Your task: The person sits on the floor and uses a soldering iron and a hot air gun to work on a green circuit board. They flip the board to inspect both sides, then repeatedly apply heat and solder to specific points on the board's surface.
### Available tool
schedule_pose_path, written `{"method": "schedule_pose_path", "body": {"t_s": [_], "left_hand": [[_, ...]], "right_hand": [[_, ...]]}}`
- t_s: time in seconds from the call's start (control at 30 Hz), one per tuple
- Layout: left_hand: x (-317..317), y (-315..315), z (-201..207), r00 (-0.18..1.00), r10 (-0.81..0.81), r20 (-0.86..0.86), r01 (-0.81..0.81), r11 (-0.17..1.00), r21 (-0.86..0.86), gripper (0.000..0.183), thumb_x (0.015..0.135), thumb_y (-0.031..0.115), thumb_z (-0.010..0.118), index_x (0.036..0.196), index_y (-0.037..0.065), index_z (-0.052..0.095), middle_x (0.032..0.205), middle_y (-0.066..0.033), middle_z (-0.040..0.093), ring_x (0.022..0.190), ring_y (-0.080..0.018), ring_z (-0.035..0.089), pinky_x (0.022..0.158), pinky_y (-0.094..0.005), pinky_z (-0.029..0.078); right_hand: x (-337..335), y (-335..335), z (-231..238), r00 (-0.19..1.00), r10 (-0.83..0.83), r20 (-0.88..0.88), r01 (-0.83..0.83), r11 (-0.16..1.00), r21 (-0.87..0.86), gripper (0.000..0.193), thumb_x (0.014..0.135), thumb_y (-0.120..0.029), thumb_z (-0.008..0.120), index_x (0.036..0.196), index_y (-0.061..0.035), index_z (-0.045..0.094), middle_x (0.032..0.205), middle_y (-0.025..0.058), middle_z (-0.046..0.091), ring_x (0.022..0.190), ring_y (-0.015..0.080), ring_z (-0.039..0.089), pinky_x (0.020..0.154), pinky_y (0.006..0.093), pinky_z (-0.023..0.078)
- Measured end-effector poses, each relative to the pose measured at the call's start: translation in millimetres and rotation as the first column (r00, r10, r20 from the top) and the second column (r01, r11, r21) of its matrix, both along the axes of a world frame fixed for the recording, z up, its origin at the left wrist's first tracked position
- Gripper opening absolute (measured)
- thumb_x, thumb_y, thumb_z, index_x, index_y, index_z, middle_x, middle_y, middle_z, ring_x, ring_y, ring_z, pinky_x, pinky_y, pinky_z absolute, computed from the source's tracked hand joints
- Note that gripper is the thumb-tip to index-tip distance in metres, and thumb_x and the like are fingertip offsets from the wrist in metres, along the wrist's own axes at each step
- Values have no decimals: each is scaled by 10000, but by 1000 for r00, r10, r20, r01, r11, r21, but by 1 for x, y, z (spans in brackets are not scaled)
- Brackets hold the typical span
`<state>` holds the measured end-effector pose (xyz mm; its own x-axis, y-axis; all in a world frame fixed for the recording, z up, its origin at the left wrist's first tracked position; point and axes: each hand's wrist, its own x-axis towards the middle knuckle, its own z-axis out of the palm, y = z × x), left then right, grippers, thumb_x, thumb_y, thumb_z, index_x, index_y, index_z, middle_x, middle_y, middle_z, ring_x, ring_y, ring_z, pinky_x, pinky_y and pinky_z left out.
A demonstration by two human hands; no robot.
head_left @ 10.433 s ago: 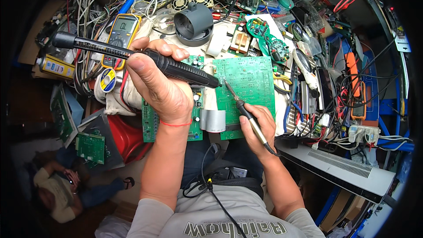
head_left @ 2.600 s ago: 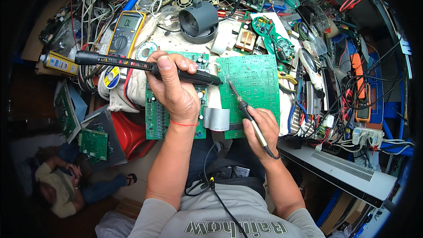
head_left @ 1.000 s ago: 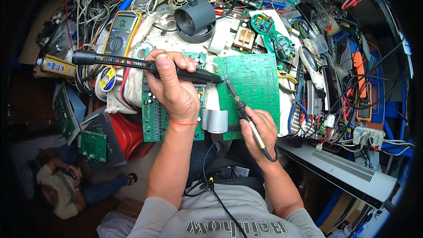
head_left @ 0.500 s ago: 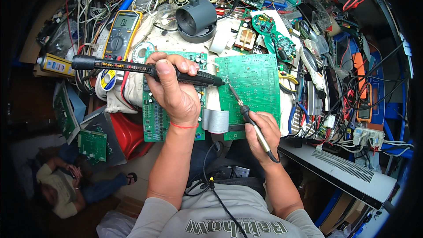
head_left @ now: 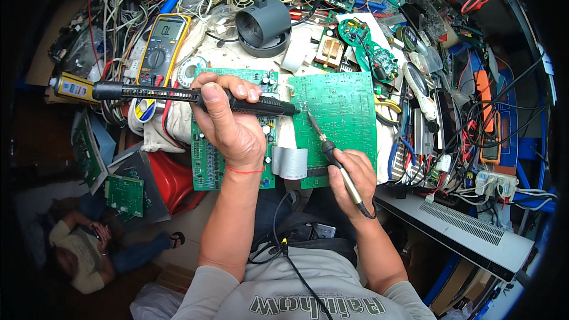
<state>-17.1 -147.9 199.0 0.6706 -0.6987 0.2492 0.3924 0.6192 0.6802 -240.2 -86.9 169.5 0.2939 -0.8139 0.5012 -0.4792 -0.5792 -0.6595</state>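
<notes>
My left hand (head_left: 228, 118) is closed around a black solder sucker (head_left: 261, 105), its tip close to the upper left part of a green circuit board (head_left: 347, 136). In my right hand (head_left: 355, 178) is a soldering iron (head_left: 336, 163), held like a pen, with its tip on or just above the same board beside the sucker's nozzle. I cannot tell whether either tip touches. A second green circuit board (head_left: 204, 166) with its components facing up lies partly under my left hand. A grey ribbon cable (head_left: 290, 163) bridges the two boards.
A yellow multimeter (head_left: 159, 50) and solder spools (head_left: 144, 110) lie at the left. A dark grey cylindrical holder (head_left: 264, 26) stands behind the boards. Round green boards (head_left: 379, 62), pliers (head_left: 388, 109) and tangled cables crowd the right. Another person (head_left: 83, 249) is at lower left.
My left hand and the solder sucker have shifted slightly left, leaving a wider gap between its nozzle and the iron's tip. My right hand has barely moved.
</notes>
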Motion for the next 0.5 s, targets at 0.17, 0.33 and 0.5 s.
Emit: {"method": "schedule_pose_path", "body": {"t_s": [0.17,0.33,0.5], "left_hand": [[2,0,0,1000,10,25,-10,1000,3,389,1073,415,583,1138,51,464,824,-67,543,709,-182,537,712,-371,496],[2,0,0,999,16,35,-16,1000,0,390,1074,417,581,1128,48,467,819,-66,545,707,-179,540,712,-369,498],[1,1,-1,1000,-8,26,8,1000,12,374,1085,476,539,1169,112,558,815,-36,572,748,-180,522,766,-394,469]], "right_hand": [[0,0,0,1000,3,-5,-3,1000,7,360,820,-5,793,1170,20,713,974,147,742,880,323,700,805,402,556],[0,-1,0,1000,1,-1,-1,1000,17,358,823,-10,793,1171,20,713,973,147,743,880,324,702,810,403,555],[0,-1,0,1000,-2,-3,2,1000,24,352,823,-15,795,1164,20,716,976,148,745,885,325,704,814,402,557]]}}
